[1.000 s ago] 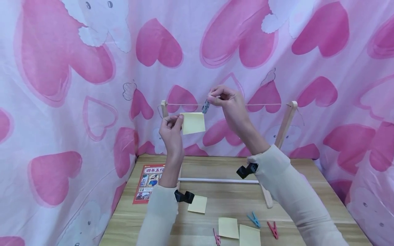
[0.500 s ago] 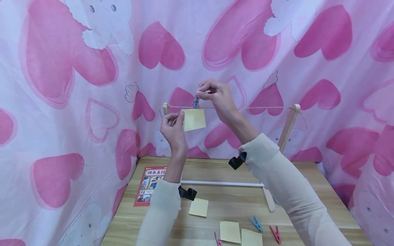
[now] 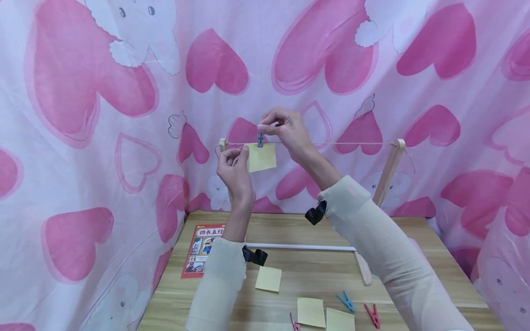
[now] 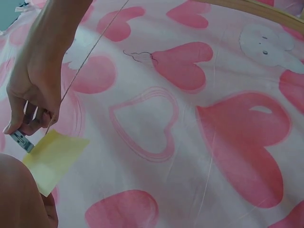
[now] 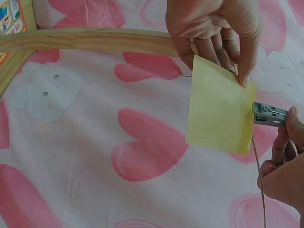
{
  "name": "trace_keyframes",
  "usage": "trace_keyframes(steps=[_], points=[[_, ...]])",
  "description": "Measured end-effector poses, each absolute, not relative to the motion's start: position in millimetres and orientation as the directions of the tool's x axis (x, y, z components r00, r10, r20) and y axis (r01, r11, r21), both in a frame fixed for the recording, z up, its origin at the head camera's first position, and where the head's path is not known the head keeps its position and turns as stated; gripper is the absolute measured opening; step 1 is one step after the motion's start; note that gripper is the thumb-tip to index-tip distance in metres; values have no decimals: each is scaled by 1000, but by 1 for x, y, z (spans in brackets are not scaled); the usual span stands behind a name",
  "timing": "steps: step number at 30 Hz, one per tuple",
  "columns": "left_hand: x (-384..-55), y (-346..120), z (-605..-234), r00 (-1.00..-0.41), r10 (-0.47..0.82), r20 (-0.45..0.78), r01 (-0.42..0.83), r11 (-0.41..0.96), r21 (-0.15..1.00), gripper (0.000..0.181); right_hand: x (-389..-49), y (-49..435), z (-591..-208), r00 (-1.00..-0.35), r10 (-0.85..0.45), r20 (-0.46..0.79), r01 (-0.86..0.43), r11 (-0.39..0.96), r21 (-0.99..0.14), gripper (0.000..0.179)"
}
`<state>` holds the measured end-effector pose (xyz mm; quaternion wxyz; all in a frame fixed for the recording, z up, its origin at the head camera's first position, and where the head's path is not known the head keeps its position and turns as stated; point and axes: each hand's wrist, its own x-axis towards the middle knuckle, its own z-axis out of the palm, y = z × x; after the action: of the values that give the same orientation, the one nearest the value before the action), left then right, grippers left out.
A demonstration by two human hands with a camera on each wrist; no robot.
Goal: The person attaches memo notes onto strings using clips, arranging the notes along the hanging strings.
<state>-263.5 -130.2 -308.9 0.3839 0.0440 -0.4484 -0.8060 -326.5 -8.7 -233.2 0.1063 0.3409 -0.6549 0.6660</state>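
Observation:
A yellow sticky note [image 3: 262, 158] is up at the string [image 3: 323, 144], its top edge along the line. My left hand [image 3: 234, 170] pinches the note's left edge between thumb and fingers. In my right hand [image 3: 285, 131] is a grey-blue clothespin [image 3: 260, 139], pinched at its handle end above the string. Its nose sits over the note's top edge. The right wrist view shows the clothespin [image 5: 270, 114] meeting the edge of the note [image 5: 221, 107], with the string [image 5: 259, 171] running on past it.
Wooden posts [image 3: 389, 172] carry the string, with a white rod [image 3: 302, 247] low between them. On the table [image 3: 248, 312] lie more sticky notes [image 3: 268, 279], a blue clothespin [image 3: 345, 301], pink clothespins [image 3: 372, 316] and a red-bordered booklet [image 3: 198, 250]. A heart-patterned curtain [image 3: 215, 59] hangs behind.
My right hand has moved left and brought the clothespin from the note's right corner to the middle of its top edge. The note has risen slightly to the string.

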Motion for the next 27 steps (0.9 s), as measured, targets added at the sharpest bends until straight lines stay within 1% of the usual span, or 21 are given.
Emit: trace_keyframes(steps=[4,7,12,18,27], points=[[-264,-130,-309,-691,-665,283,579,-274,768,13,-326,-10,-235,-732,-318,602,-617,-63,-784,9],[-262,-130,-309,-690,-664,289,571,-254,780,13,-327,-12,-235,-724,-322,610,-630,-51,-775,9],[-261,-129,-310,-692,-661,289,561,-241,792,12,-328,-14,-235,-708,-326,626,-645,-63,-762,10],[-262,-128,-311,-704,-658,266,557,-280,781,13,-328,-14,-235,-695,-325,641,-655,-82,-752,9],[-262,-126,-313,-683,-682,263,564,-263,782,13,-327,-15,-237,-684,-328,652,-659,-105,-745,9]])
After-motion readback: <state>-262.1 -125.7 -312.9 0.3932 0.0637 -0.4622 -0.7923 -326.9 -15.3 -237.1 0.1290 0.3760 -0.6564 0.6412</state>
